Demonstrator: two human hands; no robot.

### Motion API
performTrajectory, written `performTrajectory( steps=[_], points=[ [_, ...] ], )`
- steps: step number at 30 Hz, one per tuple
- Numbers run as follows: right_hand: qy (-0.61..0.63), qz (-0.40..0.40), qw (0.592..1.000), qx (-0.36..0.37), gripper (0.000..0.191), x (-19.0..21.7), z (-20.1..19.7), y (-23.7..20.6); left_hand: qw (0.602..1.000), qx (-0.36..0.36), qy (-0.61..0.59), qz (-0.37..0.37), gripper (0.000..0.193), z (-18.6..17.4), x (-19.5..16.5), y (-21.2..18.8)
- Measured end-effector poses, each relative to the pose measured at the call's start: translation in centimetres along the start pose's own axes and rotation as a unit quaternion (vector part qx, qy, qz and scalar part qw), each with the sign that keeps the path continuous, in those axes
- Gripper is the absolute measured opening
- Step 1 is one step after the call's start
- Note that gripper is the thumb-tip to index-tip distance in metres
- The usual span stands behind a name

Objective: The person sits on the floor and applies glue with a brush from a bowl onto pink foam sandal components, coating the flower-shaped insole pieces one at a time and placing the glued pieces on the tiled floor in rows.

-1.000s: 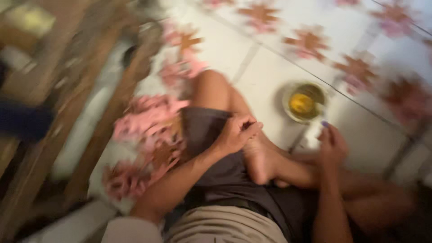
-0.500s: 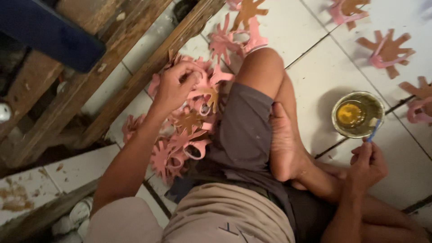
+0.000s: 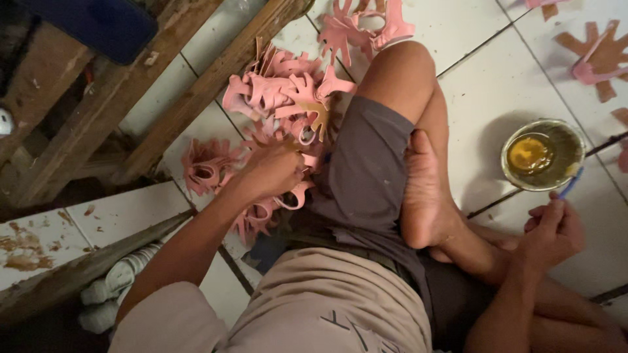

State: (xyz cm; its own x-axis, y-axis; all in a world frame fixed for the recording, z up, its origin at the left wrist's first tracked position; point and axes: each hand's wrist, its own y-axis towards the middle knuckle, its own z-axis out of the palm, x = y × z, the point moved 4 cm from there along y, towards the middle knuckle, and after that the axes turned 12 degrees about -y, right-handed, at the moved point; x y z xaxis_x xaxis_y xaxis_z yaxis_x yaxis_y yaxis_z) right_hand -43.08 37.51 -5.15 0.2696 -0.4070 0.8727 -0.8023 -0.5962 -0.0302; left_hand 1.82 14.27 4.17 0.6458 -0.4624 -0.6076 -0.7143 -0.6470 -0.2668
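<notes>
while sitting cross-legged on the white tile floor (image 3: 484,78): seen from above, shorts and bare foot in the middle.
left hand (image 3: 273,171): down in the pile of pink cut shapes (image 3: 281,104), fingers curled and closed around one pink piece at the near edge of the pile.
pink pile: on the floor just beside the left knee, close to the wooden beams (image 3: 196,91).
right hand (image 3: 553,229): low at the right, near the shin, fingers pinched tight on a thin blue brush (image 3: 570,184).
blue brush: tip up, touching the near rim of the small round bowl (image 3: 543,155).
bowl: on the tile, full of yellow-brown sticky stuff, well apart from the pink pile.
brown cut shape (image 3: 598,55): flat on the tile past the bowl, with a pink strip on top.
white cloth (image 3: 108,291): bunched near the left elbow.
</notes>
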Motion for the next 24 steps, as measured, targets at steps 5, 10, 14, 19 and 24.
performTrajectory(
  steps=[5,10,14,19,24],
  points=[
    [0.013,-0.005,1.0,-0.005,0.02,-0.1,-0.4,-0.3,0.99,0.113,-0.036,-0.076,0.015,0.6,2.0,-2.0],
    [0.011,-0.009,1.0,-0.002,0.021,0.3,-0.2,-0.3,0.992,0.102,0.053,0.055,0.026,2.8,1.7,-2.8],
    [0.017,0.003,1.0,-0.007,0.02,0.5,-0.2,-0.4,0.993,0.114,-0.029,0.01,0.017,2.3,2.0,-2.5],
    [0.021,0.0,1.0,-0.01,0.02,0.6,-0.2,-0.4,0.993,-0.043,-0.102,0.044,0.005,1.0,0.0,-0.3],
    [0.025,0.019,0.999,-0.008,0.019,0.2,-0.4,-0.5,0.993,0.038,0.109,-0.037,0.009,3.6,-0.4,2.6]
  ],
)
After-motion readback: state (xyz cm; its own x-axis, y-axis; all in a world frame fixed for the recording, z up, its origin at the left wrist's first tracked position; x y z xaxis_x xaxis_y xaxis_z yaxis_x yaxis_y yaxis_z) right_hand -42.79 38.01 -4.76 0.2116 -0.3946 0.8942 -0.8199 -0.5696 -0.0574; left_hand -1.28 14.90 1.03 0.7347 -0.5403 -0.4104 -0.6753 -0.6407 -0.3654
